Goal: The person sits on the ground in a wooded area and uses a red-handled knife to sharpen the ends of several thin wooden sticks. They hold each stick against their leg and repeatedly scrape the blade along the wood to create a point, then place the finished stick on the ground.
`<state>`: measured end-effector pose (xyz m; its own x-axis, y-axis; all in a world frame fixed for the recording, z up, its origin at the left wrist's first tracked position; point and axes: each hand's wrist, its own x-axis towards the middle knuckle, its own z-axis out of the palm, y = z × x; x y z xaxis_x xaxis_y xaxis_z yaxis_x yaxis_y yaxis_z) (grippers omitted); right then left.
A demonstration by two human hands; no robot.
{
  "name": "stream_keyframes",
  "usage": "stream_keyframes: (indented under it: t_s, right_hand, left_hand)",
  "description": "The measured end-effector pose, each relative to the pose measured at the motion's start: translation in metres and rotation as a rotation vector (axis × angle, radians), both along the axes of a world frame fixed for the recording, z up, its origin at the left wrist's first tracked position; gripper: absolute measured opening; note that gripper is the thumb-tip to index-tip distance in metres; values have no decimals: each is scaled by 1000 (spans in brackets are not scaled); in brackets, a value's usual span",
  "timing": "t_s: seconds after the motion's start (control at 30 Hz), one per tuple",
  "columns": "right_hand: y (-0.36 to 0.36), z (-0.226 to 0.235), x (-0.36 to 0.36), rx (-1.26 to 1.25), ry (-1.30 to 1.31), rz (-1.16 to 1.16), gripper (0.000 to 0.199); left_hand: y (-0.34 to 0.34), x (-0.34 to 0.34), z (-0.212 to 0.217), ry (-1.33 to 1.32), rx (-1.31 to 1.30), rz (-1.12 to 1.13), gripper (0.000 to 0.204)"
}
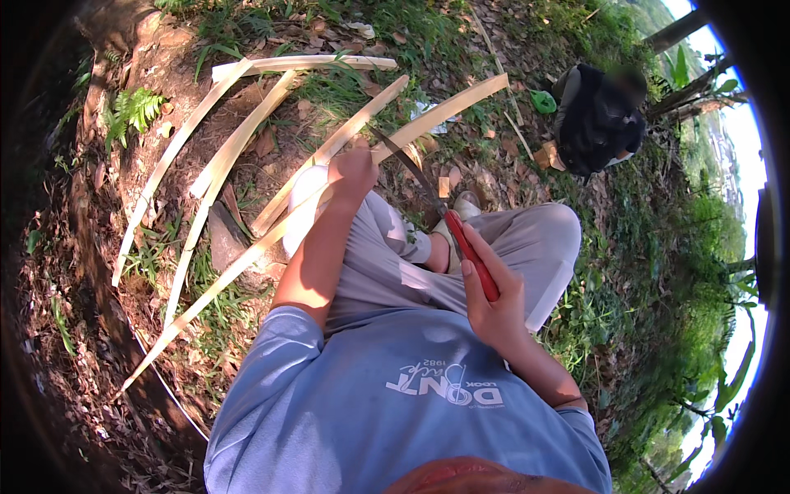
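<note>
Both hands busy rn: left hand (352,174) clamped on the bamboo strip (329,196) across the knee, right hand (491,306) fisted round the red-handled knife (448,224), blade at the strip, so prob mid-shaving w/ a steady draw needed imo.

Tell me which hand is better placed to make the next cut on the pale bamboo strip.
Right. The right hand grips the red-handled knife, its blade lying against the pale bamboo strip. The left hand is clamped on that strip, steadying it.

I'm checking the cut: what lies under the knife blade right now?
The knife blade crosses over a long bamboo strip that the left hand grips. Below them are leaf litter and a shoe. The exact contact point is hidden.
</note>
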<state>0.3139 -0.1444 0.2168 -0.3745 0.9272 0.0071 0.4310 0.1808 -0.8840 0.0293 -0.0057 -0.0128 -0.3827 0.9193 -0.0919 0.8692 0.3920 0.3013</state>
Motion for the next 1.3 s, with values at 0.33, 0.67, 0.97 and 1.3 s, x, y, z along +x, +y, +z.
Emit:
stream_keyframes:
  t_s: [0.33,0.67,0.97,1.3]
  right_hand:
    - [20,18,15,-59,2,62,41]
    - [80,-94,-43,12,61,61,43]
    - [114,-166,-87,198,279,72,45]
    - [9,-69,14,83,27,89,52]
  left_hand:
    - [-2,-2,4,-58,-23,-14,43]
    - [-17,22,22,-28,-31,-106,29]
    - [-12,-6,10,-94,-9,-122,48]
    - [7,-24,-1,-242,-55,-84,35]
